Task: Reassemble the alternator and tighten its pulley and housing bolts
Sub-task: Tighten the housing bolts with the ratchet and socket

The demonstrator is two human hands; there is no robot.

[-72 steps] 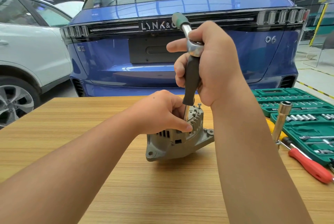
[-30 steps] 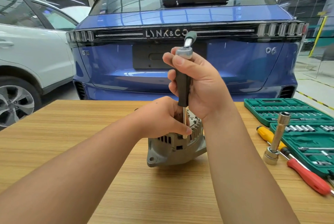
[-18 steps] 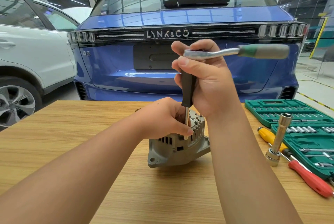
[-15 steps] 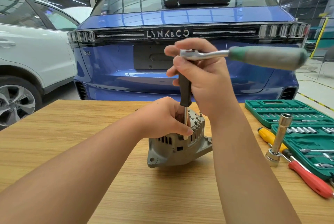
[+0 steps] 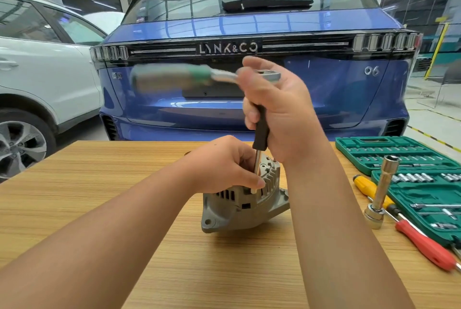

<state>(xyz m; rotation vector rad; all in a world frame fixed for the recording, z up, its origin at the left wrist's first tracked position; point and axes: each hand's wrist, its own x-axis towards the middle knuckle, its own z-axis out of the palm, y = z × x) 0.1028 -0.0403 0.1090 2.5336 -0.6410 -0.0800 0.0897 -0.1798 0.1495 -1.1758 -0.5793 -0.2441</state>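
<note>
A grey alternator (image 5: 239, 206) stands on the wooden table (image 5: 104, 184), tilted a little. My left hand (image 5: 224, 164) grips its top and pinches the thin metal shaft (image 5: 256, 171) of an extension bar that stands upright on the housing. My right hand (image 5: 279, 109) holds the bar's black handle (image 5: 260, 129). A ratchet (image 5: 174, 77) sits on top of the bar, its green-grey handle blurred and pointing left. The bolt under the shaft's tip is hidden by my left thumb.
An open green socket set (image 5: 399, 151) lies at the table's right edge. Beside it stand a long chrome socket (image 5: 381, 189) and lie a yellow screwdriver (image 5: 366, 186) and a red-handled one (image 5: 424, 246). A blue car (image 5: 324, 99) is parked behind the table, a white car (image 5: 37, 79) at left.
The ratchet handle has swung round from pointing right to pointing left, over the upright bar. My left hand stays on the alternator and shaft.
</note>
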